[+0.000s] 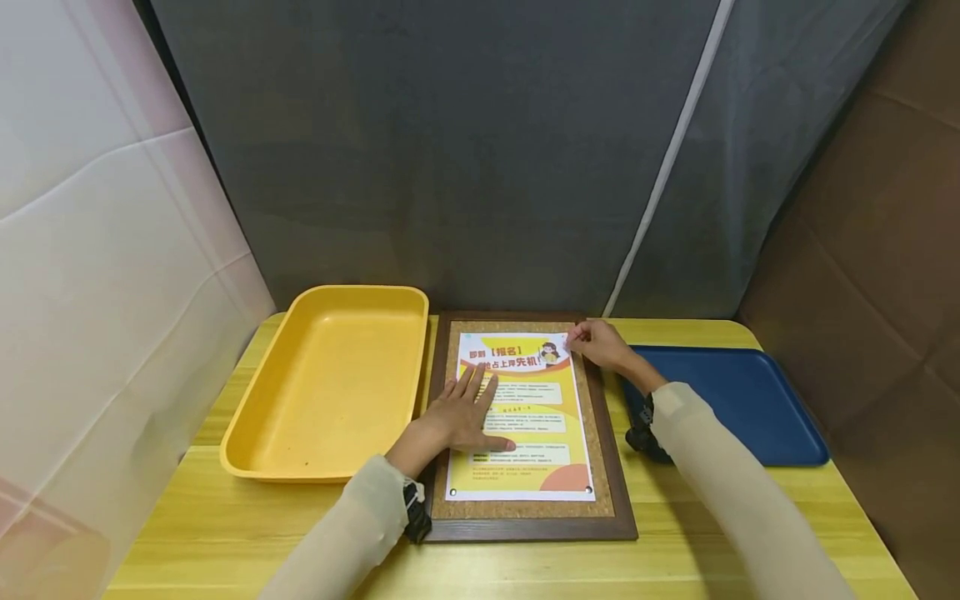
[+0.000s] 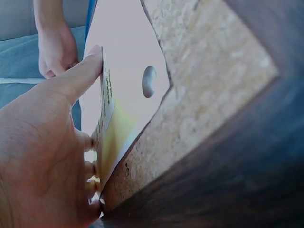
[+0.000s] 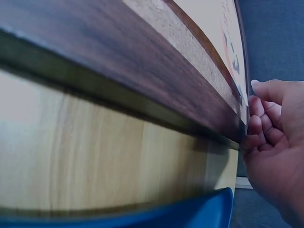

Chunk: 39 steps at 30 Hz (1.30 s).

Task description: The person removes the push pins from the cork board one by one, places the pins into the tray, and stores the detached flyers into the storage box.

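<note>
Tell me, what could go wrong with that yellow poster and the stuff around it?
The poster has little round fasteners at its bottom corners, but its top might swing crooked if the left hand, spread flat on it, shifts. Its top right corner could crease if the right hand there pushes too hard. Also, the right sleeve crosses the blue tray in the head view, so that arm might bump the tray.

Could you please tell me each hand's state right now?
Left hand: open, on the poster.
Right hand: curled at the poster's top-right corner; whether it holds anything cannot be told.
</note>
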Each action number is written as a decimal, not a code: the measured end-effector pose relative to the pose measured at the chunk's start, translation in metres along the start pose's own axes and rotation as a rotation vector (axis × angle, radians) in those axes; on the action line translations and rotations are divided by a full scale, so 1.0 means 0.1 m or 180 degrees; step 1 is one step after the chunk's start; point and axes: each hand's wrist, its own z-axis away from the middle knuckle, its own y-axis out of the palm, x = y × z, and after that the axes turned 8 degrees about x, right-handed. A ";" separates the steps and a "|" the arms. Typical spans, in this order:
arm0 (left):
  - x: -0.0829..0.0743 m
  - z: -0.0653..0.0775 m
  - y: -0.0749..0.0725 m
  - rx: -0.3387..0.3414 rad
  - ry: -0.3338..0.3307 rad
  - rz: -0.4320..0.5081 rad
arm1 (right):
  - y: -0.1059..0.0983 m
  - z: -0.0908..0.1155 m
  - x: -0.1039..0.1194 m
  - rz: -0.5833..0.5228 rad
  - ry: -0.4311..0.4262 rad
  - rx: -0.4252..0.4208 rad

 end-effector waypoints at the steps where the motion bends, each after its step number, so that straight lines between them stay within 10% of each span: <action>1: 0.00 0.00 0.00 0.0000 -0.0002 -0.0003 | -0.01 0.01 -0.01 -0.0006 -0.0020 0.0009; 39: 0.03 -0.06 0.02 -0.0009 0.0009 -0.0027 | -0.39 0.52 -0.15 0.0190 -0.0566 0.0273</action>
